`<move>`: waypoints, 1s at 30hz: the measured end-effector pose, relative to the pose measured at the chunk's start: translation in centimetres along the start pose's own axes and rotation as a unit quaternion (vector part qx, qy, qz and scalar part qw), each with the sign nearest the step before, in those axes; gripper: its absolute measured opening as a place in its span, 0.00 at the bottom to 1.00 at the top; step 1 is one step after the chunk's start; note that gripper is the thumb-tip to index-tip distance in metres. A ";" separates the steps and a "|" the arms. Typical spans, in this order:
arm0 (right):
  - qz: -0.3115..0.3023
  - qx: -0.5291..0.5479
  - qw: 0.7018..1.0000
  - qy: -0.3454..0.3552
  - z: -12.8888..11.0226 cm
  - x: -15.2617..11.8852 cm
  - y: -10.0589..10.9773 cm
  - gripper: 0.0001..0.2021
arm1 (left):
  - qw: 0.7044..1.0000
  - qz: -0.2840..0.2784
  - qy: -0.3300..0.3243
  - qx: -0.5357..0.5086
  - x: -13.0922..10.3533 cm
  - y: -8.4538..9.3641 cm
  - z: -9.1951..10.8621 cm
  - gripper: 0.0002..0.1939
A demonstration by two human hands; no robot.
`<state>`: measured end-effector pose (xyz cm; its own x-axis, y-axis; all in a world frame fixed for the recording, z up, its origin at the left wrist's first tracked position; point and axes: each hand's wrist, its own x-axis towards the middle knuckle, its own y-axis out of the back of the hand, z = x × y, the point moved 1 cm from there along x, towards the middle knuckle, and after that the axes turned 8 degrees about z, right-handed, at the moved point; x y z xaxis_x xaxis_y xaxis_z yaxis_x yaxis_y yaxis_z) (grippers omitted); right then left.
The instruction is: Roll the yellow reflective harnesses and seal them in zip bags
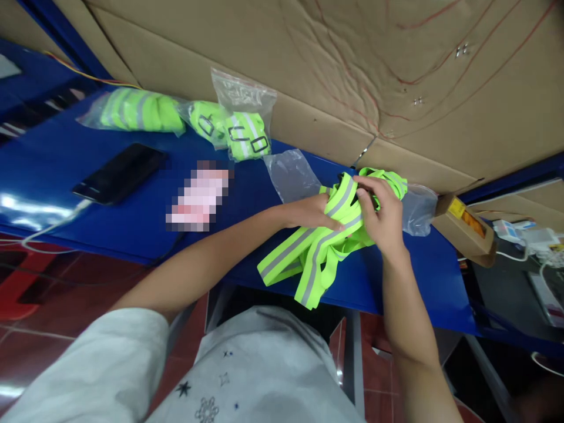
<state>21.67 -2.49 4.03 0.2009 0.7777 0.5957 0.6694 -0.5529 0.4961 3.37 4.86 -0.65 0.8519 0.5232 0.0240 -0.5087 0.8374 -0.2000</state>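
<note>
A bundle of neon-yellow reflective straps [315,252] with grey stripes is gathered between my hands, its loops hanging over the front edge of the blue table. My left hand [312,211] grips the bundle from the left, with the fingers partly hidden by the straps. On the other side, my right hand [381,208] pinches the upper part of the same straps with thumb and fingers. More neon strap [390,179] lies bunched behind my right hand. Clear plastic bags lie on either side, one to the left [293,176] and one to the right [418,208].
Packed bags of neon straps [141,111] line the back of the blue table [247,194], one with black buckles [247,135]. A black phone [121,173] with a white cable lies left, near a pixelated patch. A cardboard box [467,226] stands right. Cardboard sheeting [264,35] forms the back wall.
</note>
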 end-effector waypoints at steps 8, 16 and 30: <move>-0.212 -0.010 0.977 0.035 -1.3 -1.0 -0.7 0.31 | 0.997 0.020 -0.055 0.059 0.2 1.0 0.9 0.15; -0.111 0.031 0.993 -0.001 -2.5 -0.8 0.2 0.21 | 0.990 -0.013 0.098 -0.105 -1.1 -0.4 1.5 0.25; 0.020 0.025 0.999 -0.019 -2.9 -0.7 1.1 0.18 | 0.996 -0.050 -0.043 0.066 -0.3 -0.1 2.2 0.19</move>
<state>20.17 -4.50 6.04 0.2545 0.7674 0.5885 0.6954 -0.5681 0.4401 2.90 5.00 1.55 0.8883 0.4428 0.1218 -0.4385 0.8966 -0.0616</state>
